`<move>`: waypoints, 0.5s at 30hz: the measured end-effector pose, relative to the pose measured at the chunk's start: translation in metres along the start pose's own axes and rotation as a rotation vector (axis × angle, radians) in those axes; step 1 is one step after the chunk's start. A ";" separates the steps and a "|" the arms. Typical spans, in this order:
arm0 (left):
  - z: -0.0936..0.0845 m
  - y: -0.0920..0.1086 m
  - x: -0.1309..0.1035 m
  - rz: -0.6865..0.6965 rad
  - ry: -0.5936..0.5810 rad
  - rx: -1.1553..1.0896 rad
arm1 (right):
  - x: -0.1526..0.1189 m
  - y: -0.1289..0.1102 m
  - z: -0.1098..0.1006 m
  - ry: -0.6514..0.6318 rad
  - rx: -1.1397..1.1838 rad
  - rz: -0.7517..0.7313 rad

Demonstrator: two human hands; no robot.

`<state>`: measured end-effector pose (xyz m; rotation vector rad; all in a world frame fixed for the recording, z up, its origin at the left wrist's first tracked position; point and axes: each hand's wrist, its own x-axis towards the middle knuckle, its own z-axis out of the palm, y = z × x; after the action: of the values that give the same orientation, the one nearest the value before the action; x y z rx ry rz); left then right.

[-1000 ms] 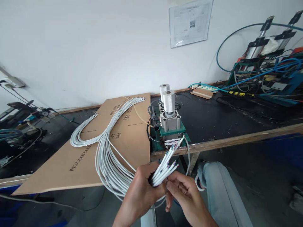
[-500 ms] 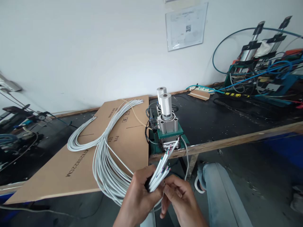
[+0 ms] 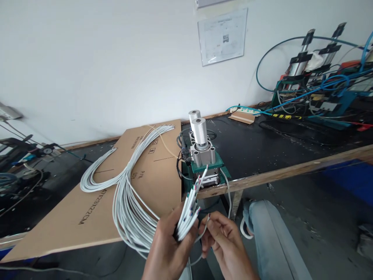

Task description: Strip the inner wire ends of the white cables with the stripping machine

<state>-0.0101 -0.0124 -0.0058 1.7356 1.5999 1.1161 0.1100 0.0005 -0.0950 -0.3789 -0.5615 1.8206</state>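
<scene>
Gripping the bundle [image 3: 132, 210] of white cables, the left hand [image 3: 173, 241] is closed around it near its ends in the head view. The ends stick up out of the fist toward the machine [image 3: 202, 153], with small coloured wires showing at several tips. From this hand the bundle runs left and loops over the near edge of the cardboard [image 3: 163, 182], then gathers on top; one part reaches up near the far right corner, and another curls round toward the far left corner.

Just right of the left hand, the right hand [image 3: 224, 241] pinches a single cable [image 3: 204, 230] between thumb and fingers, its dark tip poking up above them. This cable lies apart from the ends in the fist.

The machine, with two knurled silver cylinders on top, stands at the near edge of the table [image 3: 241, 151], beside the right edge of the cardboard. Near the table's far edge is a power strip [image 3: 247, 111], with a cardboard scrap [image 3: 241, 117] in front. A printed sheet [image 3: 223, 38] hangs on the wall [image 3: 116, 58] behind.
</scene>
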 end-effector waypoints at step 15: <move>0.003 -0.023 -0.001 0.025 -0.148 0.163 | 0.005 0.023 -0.018 0.237 -0.299 -0.279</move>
<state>-0.0203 -0.0091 -0.0268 1.8994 1.6197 0.8669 0.0994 0.0032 -0.1223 -0.6747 -0.6848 1.4036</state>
